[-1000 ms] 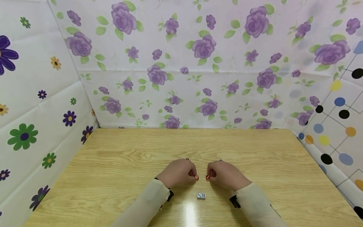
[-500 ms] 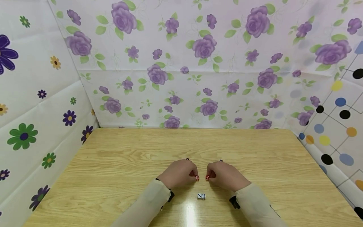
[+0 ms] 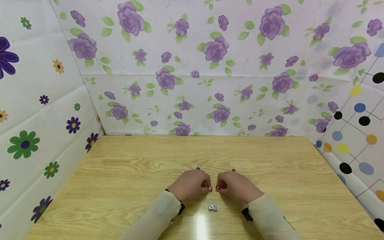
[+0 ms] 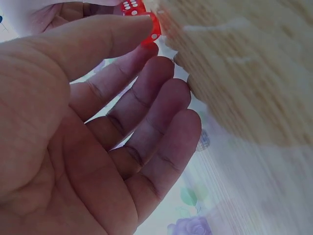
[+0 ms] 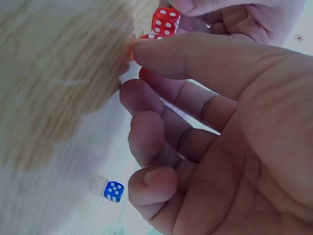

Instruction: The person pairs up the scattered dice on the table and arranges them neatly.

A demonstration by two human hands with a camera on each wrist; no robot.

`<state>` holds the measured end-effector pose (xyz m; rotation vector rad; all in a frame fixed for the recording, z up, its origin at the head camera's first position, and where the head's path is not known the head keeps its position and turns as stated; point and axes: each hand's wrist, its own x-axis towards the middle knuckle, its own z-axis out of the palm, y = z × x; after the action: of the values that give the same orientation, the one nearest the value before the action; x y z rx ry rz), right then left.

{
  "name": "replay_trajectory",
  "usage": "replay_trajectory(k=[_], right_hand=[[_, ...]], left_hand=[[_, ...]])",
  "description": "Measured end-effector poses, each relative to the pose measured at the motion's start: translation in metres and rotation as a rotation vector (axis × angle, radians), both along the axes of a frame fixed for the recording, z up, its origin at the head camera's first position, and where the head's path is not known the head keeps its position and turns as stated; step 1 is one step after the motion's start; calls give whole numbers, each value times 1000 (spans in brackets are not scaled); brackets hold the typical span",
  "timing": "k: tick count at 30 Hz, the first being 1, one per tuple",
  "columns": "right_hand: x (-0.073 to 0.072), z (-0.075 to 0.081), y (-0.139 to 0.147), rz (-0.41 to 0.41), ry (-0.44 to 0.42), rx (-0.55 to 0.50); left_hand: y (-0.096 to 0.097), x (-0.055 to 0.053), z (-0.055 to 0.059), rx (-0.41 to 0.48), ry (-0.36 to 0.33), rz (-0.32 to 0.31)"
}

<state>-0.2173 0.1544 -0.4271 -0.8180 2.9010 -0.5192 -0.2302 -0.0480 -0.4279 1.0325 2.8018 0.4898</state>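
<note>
My left hand [image 3: 192, 184] pinches a red die [image 3: 210, 188] between thumb and index finger, low over the table. Opposite it, my right hand [image 3: 239, 187] pinches a second red die [image 3: 218, 188] in the same way. A narrow gap separates the two red dice in the head view. In the left wrist view, the thumb covers part of the left hand's red die [image 4: 155, 30]. The right wrist view shows the right hand's red die [image 5: 150, 36] mostly behind the thumb. Nearer the person, two white dice [image 3: 213, 207] sit side by side, touching.
Beyond the left hand, a dark die [image 3: 198, 168] is partly hidden. Another die [image 3: 233, 170] sits behind the right hand and looks blue with white dots in the right wrist view. The wooden table [image 3: 144, 153] meets a flowered cloth wall [image 3: 192, 100] at its back.
Both hands have moved slightly toward each other, bringing the two red dice closer together. A little more of the blue die behind the right hand shows. The white dice have stayed put.
</note>
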Motion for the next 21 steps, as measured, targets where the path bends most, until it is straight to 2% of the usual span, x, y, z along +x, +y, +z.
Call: replay_trajectory(k=[4, 8, 21], right_hand=[[1, 2, 0, -34, -12, 7], [1, 3, 0, -31, 0, 14], [1, -1, -3, 3, 1, -14]], left_hand=[[-2, 1, 2, -2, -14, 23], [-2, 2, 3, -6, -28, 39], [1, 2, 1, -18, -15, 30]])
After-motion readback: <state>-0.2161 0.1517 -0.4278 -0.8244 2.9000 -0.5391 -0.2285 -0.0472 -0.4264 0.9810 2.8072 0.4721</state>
